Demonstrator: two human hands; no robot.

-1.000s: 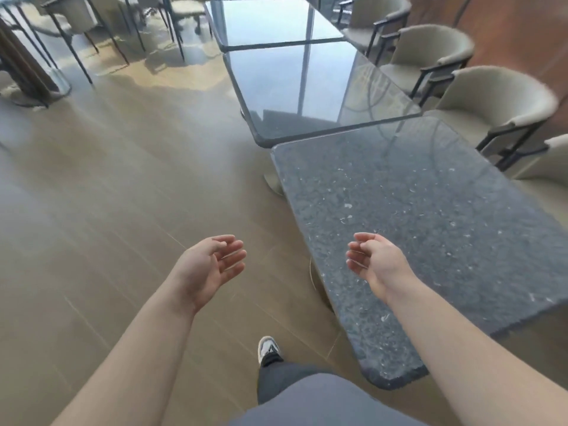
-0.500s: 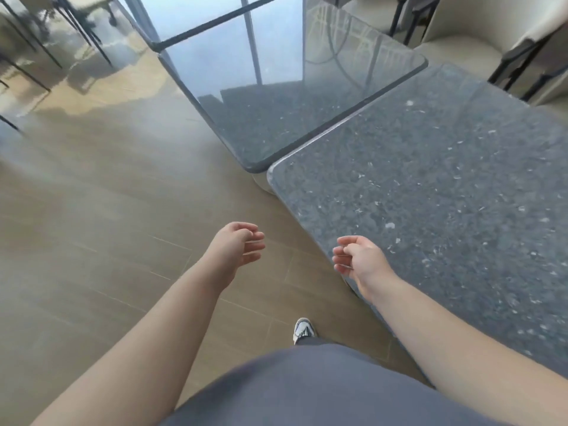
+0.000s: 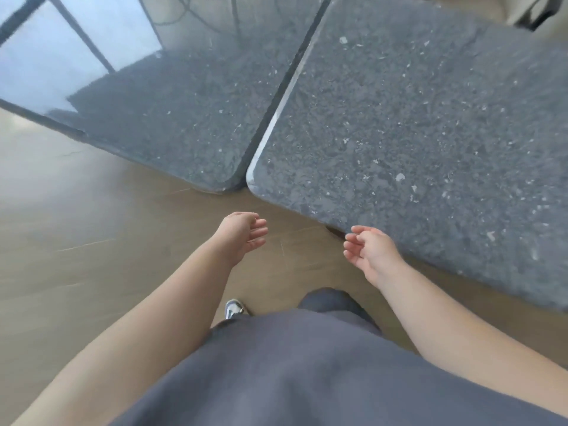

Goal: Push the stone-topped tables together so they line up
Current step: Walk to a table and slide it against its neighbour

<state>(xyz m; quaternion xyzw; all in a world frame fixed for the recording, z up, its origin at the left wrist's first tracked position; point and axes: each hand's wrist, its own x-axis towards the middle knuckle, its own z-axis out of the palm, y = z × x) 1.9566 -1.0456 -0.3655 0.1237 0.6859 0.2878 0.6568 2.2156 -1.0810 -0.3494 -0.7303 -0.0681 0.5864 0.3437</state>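
Note:
Two dark speckled stone tabletops fill the upper view. The left table (image 3: 172, 118) and the right table (image 3: 415, 133) sit side by side with a narrow seam between them; the right table's near corner lies slightly nearer to me than the left one's. My left hand (image 3: 241, 236) hovers over the floor just below that seam, fingers loosely curled, holding nothing. My right hand (image 3: 370, 252) hangs at the near edge of the right table, fingers apart and empty; whether it touches the edge I cannot tell.
Wooden plank floor (image 3: 76, 241) spreads to the left and below the tables. My grey clothing (image 3: 307, 364) and one shoe (image 3: 233, 309) fill the bottom. A chair leg (image 3: 534, 16) shows at the top right corner.
I have stepped closer and the view has tilted down onto the seam between the tables. Both hands stay empty and now hang nearer the tables' corners; the chairs have left the view.

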